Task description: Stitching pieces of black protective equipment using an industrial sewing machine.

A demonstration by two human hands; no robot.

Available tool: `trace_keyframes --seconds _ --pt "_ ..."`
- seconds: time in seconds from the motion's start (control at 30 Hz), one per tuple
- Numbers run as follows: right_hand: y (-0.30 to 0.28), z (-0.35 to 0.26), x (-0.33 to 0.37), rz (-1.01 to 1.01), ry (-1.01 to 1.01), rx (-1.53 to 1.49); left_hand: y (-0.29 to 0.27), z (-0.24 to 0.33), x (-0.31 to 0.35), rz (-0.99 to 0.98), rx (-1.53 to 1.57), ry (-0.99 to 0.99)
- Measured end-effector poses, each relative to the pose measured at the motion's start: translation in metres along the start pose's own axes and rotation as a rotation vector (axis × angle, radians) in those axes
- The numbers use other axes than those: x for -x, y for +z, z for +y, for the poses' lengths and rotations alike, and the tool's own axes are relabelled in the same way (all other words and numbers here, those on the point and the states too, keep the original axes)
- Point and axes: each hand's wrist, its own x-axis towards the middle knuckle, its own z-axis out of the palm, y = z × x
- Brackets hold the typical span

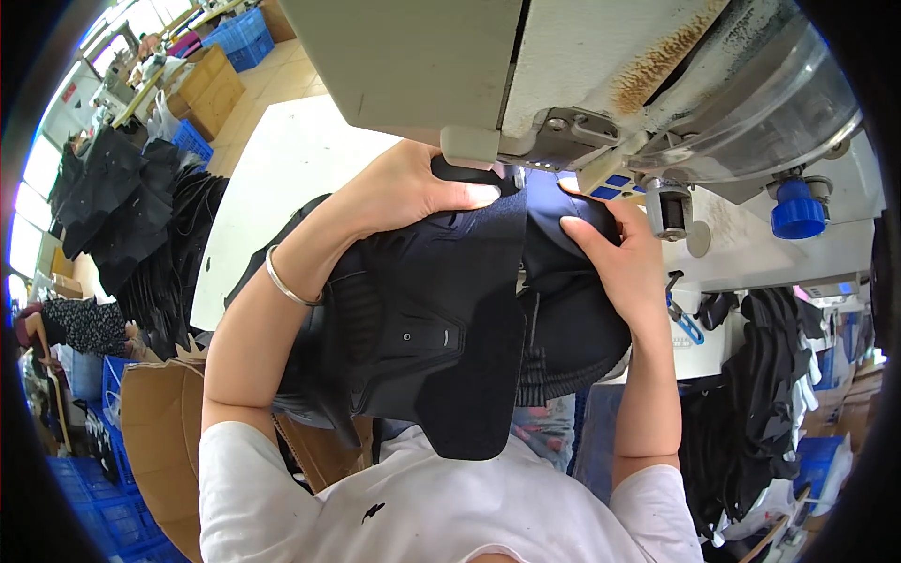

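Note:
A large black fabric piece, perhaps a padded support or brace, spreads from the sewing machine down toward my chest. It has a ribbed section, a moulded patch with a small round eyelet, and a gathered elastic edge on the right. My left hand grips its upper edge just left of the needle area, thumb on top, the other fingers partly hidden. On the other side my right hand holds the fabric between thumb and fingers, close under the machine head. The needle itself cannot be made out.
The white table extends to the left. Blue-handled thread snips lie at the right. Black pieces hang in stacks left and right. A cardboard box stands at lower left, near blue crates. Another person is at far left.

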Motion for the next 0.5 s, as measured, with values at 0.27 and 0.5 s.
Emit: trace_keyframes --seconds 0.27,0.5 --pt "0.000 0.010 -0.006 -0.006 -0.016 -0.007 0.000 -0.002 -0.004 -0.017 0.071 -0.100" --pt "-0.004 -0.006 -0.011 -0.002 -0.038 0.133 -0.004 -0.001 -0.008 -0.004 0.103 -0.170"
